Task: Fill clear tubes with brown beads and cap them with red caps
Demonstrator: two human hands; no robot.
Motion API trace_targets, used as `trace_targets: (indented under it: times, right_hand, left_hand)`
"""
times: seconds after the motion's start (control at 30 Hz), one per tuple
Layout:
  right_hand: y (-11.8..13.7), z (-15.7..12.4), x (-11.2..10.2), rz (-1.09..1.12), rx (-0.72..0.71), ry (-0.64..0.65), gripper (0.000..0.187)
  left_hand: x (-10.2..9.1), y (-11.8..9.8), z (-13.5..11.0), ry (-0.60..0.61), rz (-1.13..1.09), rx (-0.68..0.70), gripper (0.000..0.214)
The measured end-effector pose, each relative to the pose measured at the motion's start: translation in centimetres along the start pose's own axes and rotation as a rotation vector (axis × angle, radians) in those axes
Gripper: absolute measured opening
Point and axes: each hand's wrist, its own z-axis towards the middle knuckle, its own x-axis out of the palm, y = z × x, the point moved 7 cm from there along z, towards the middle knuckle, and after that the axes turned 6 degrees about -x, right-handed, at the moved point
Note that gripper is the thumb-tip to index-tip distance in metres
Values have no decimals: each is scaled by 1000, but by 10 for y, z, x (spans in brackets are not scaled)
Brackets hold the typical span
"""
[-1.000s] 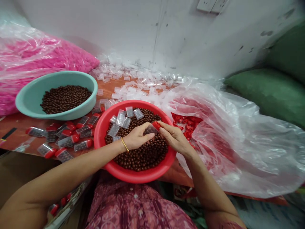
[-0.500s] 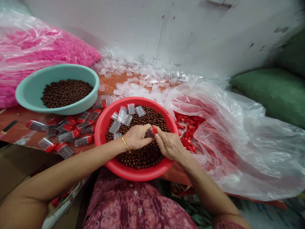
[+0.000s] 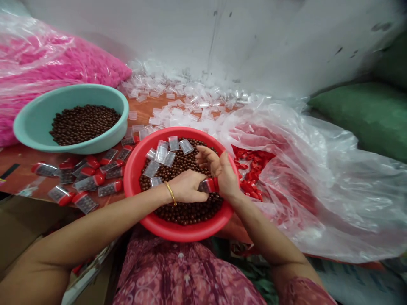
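Observation:
Over the red basin (image 3: pixel 133 178) of brown balls (image 3: pixel 187 163), my left hand (image 3: pixel 187 186) grips a small clear container with a red cap (image 3: pixel 207 185), filled with dark balls. My right hand (image 3: pixel 222 171) is open, its fingers spread and its palm against the capped end. Several empty clear containers (image 3: pixel 161 151) lie on the balls at the basin's back left. Filled, red-capped containers (image 3: pixel 85 183) are piled on the table left of the basin.
A teal basin (image 3: pixel 22 127) with more brown balls stands at the left, before a bag of pink pieces (image 3: pixel 79 59). Clear containers (image 3: pixel 190 106) are strewn along the wall. Red caps (image 3: pixel 251 173) spill from a plastic bag (image 3: pixel 318 190) at the right. A green sack (image 3: pixel 369 114) lies beyond.
My right hand has let its fingers off the red cap and spread them, turning the palm towards the capped end. The left hand keeps its hold on the container.

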Motion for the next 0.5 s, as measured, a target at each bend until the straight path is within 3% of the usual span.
trace_targets:
  times: [0.17,0.33,0.4,0.5]
  right_hand:
    - [-6,-3,16,-144,-29,191,75]
    - [11,-1,24,-181,-159,224,69]
    - [19,1,13,-116,-157,149,75]
    - [19,0,-40,-227,-168,-89,68]
  left_hand:
    - [8,-2,-4,-3,275,-13,18]
    - [3,-2,-3,-91,409,51,19]
    - [-7,-13,-5,-134,408,108,16]
    - [-38,-23,-29,-275,371,123,20]
